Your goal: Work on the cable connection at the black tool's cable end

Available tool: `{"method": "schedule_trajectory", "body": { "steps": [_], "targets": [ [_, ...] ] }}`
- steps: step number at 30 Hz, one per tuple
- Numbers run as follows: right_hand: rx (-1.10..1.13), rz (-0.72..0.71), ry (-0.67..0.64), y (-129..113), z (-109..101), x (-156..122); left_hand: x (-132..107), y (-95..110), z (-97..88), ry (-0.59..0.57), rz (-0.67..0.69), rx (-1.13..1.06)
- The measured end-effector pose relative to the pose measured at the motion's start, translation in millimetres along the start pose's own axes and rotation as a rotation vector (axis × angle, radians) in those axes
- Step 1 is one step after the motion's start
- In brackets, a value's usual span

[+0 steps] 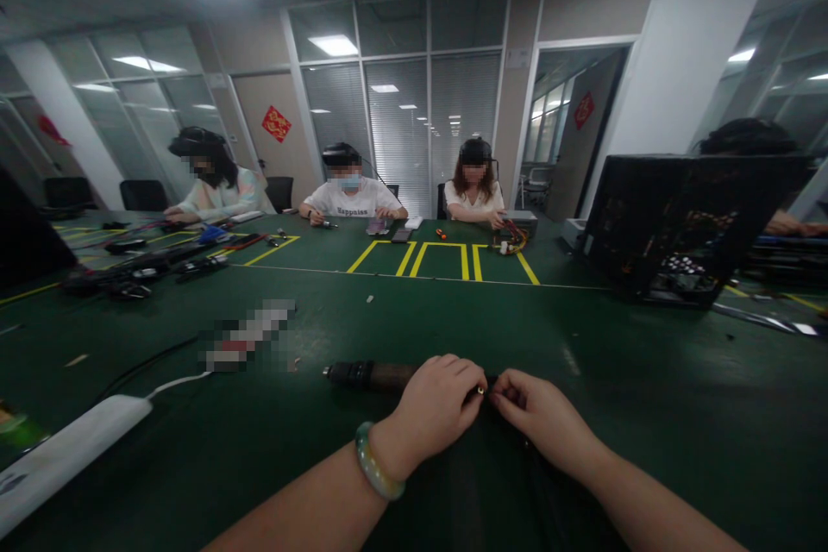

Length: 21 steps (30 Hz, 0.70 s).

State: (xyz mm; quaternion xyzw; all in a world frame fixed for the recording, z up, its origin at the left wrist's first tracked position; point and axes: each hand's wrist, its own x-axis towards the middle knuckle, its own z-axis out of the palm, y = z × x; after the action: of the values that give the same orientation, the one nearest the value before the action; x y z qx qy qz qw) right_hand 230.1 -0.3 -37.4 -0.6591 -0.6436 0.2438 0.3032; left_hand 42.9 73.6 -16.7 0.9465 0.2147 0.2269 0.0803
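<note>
- The room has glass partitions (401, 112) at the back.
- The green surface (660, 371) carries yellow lines.
- The left hand (435, 405) holds a small metal piece (480, 392) at its fingertips; the right hand (540, 416) is just beside, fingertips drawn together, but whether they hold something I cannot tell.
- The dark cylindrical object (381, 376) lies just beyond the left hand, partly hidden by it, with black end and shiny tip (327, 372).

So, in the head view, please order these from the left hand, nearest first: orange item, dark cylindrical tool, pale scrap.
1. Dark cylindrical tool, partly hidden by the left hand
2. Pale scrap, farther forward
3. Orange item, beyond the yellow tape
</note>
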Motion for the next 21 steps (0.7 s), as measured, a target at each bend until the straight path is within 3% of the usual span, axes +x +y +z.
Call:
{"method": "schedule_trajectory", "body": {
  "steps": [21],
  "targets": [
    [0.007,0.033,0.000,-4.8,-2.0,-0.6,-0.1,-0.3,0.3,0.001,-0.017,-0.010]
  ]
}}
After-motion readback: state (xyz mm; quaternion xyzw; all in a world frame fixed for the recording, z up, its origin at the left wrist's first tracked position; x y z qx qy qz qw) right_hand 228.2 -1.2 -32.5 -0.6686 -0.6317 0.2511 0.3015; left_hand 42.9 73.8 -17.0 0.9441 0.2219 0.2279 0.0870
